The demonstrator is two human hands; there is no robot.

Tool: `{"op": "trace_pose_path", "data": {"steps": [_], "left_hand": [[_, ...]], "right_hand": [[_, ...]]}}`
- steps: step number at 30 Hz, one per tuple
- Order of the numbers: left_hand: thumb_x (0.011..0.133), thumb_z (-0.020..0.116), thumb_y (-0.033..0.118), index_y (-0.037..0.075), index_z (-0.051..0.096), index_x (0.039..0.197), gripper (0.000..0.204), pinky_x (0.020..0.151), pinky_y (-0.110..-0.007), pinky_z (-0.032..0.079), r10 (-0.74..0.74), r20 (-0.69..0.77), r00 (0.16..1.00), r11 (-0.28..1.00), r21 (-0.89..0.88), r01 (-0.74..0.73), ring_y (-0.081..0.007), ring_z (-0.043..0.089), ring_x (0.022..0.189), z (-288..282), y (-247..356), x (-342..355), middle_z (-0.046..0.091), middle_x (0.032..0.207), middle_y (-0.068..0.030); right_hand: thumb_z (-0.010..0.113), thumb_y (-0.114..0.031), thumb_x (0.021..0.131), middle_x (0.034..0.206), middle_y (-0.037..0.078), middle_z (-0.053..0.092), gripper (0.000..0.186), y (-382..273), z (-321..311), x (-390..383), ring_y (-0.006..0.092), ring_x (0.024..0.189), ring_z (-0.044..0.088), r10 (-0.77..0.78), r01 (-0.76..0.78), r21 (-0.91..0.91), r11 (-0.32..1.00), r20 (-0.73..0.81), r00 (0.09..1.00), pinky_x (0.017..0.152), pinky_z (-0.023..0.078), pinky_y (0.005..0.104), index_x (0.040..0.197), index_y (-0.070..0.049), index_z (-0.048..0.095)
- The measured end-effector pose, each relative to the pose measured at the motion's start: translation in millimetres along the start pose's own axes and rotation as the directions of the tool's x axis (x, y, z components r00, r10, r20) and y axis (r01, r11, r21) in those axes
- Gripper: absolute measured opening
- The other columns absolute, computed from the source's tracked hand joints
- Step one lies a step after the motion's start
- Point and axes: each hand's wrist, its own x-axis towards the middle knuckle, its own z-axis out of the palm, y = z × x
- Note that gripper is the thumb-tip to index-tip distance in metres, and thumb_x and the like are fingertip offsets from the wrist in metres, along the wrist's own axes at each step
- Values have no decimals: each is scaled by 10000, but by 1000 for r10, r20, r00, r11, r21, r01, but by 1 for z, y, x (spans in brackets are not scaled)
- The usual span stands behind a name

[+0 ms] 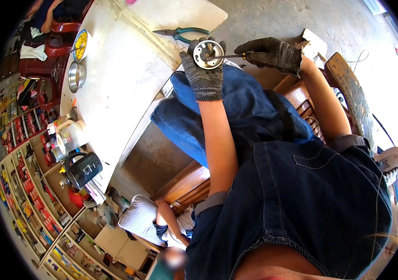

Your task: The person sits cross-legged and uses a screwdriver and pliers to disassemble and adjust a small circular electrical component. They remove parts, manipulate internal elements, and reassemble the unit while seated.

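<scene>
No lettering can be read with certainty — only traces of print are shown. On the side of the black jug (83,170), small pale markings are borne, too small to be made out. On the red packages (27,185) ranged along the shelves (55,180), lighter patches can be seen — blurred, with no word or number legible

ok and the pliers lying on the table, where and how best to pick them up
Probably best by the teal handles of the pliers, coming from the person's right: the dark nose points left, while the handles spread apart toward the right, their ends near the edge of the table.
</scene>
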Motion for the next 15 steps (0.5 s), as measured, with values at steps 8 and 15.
{"op": "trace_pose_path", "data": {"steps": [8, 15], "left_hand": [[765, 480, 268, -58, 585, 1082, 466, 893, -449, 482, -2, 73, 997, 1000, -12, 3, -368, 563, 1014, -10, 6, 1, 599, 1058, -227], [866, 442, 378, -33, 611, 981, 459, 879, -480, 473, 48, 100, 994, 997, -60, -43, -342, 583, 933, -20, 5, 9, 618, 996, -203]], "right_hand": [[574, -173, 890, 1038, 88, 645, 324, 0, 11, -4, 122, 907, 575, 81, -80, -39, 996, 21, 997, 835, 465, 262, 1183, -34, 577], [580, -170, 875, 764, 30, 612, 304, -6, 32, -15, 85, 604, 497, 156, -154, 91, 984, -15, 988, 572, 442, 244, 1151, -43, 603]]}}
